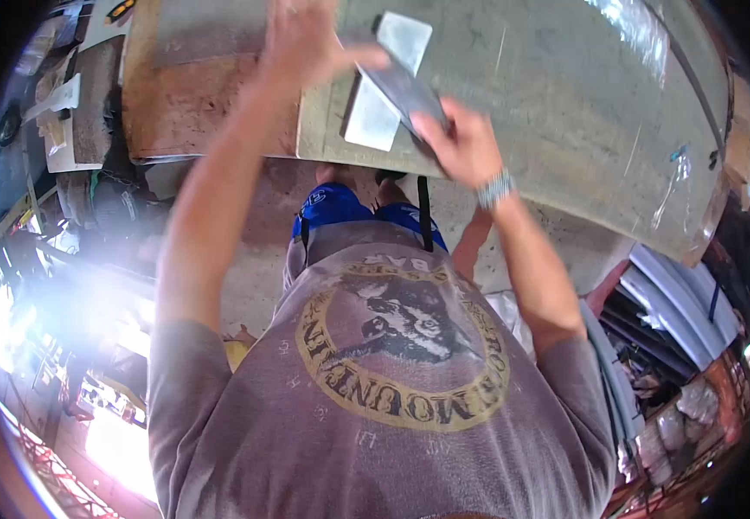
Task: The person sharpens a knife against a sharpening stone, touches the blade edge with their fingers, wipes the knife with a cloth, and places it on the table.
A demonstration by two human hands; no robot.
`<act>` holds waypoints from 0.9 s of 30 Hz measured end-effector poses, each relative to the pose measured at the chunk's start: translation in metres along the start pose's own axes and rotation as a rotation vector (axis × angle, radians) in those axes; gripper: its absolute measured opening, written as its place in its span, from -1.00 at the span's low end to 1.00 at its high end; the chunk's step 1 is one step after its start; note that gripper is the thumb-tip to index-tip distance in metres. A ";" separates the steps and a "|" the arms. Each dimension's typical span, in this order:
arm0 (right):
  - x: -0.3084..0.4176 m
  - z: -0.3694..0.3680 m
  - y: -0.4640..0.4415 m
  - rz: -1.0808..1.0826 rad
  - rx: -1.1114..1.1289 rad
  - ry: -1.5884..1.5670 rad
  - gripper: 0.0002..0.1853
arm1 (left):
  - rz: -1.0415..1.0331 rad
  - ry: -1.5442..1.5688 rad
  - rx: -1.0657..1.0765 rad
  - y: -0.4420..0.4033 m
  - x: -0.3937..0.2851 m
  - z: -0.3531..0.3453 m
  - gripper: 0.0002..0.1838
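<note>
My right hand (461, 143), with a watch on its wrist, is closed around the lower end of a flat, dark grey strip (401, 85). The strip slants over a white rectangular panel (371, 117) lying on the worktable (548, 121), hiding the panel's middle. At the strip's far end is my left hand (306, 43), smeared by motion. Its thumb stretches out towards the strip's upper tip, and the hand looks spread rather than wrapped round anything. Whether the thumb touches the strip I cannot tell.
A brown, worn board (211, 104) covers the table's left part. Farther left lie scraps and a white piece (59, 97). A dark strap or bar runs along the table's right side. Stacked grey curved sheets (678, 298) stand at the lower right.
</note>
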State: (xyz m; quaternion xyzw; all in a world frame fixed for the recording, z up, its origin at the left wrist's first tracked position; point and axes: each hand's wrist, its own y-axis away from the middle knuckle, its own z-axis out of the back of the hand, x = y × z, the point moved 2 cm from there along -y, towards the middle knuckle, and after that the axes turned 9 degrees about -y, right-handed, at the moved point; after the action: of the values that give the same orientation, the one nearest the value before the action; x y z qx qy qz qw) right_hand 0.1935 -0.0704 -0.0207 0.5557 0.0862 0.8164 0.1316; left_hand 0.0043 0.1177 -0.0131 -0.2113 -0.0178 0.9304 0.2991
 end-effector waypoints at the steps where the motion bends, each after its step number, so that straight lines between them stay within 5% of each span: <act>1: 0.003 0.000 -0.023 0.040 -0.013 0.003 -0.53 | -0.022 0.132 0.074 -0.022 0.011 0.003 0.13; 3: 0.007 0.004 -0.046 0.124 -0.059 0.113 -0.54 | -0.049 0.403 0.207 -0.052 0.031 0.009 0.37; 6: -0.008 0.014 0.014 0.023 0.033 -0.061 -0.54 | -0.071 -0.035 0.069 0.008 -0.020 0.008 0.38; 10: -0.003 0.001 0.036 -0.019 -0.060 -0.003 -0.53 | -0.119 -0.103 -0.014 0.037 -0.020 0.000 0.39; 14: 0.005 -0.001 -0.012 -0.010 -0.025 0.022 -0.52 | -0.029 0.104 0.195 -0.022 0.013 0.005 0.40; 19: -0.020 0.005 0.057 0.085 -0.031 -0.033 -0.54 | -0.071 -0.137 0.112 0.053 -0.034 -0.003 0.46; 22: -0.004 -0.002 0.024 -0.017 -0.010 0.029 -0.56 | 0.002 -0.146 -0.017 0.035 -0.009 -0.009 0.44; 27: 0.007 0.008 -0.007 -0.040 0.015 0.059 -0.55 | 0.017 0.026 0.087 -0.022 0.012 0.000 0.45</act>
State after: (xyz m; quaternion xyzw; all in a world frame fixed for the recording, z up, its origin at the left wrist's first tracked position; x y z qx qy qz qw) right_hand 0.1993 -0.0619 -0.0139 0.5304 0.1073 0.8290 0.1411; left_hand 0.0076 0.1421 -0.0142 -0.2101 0.0283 0.9300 0.3003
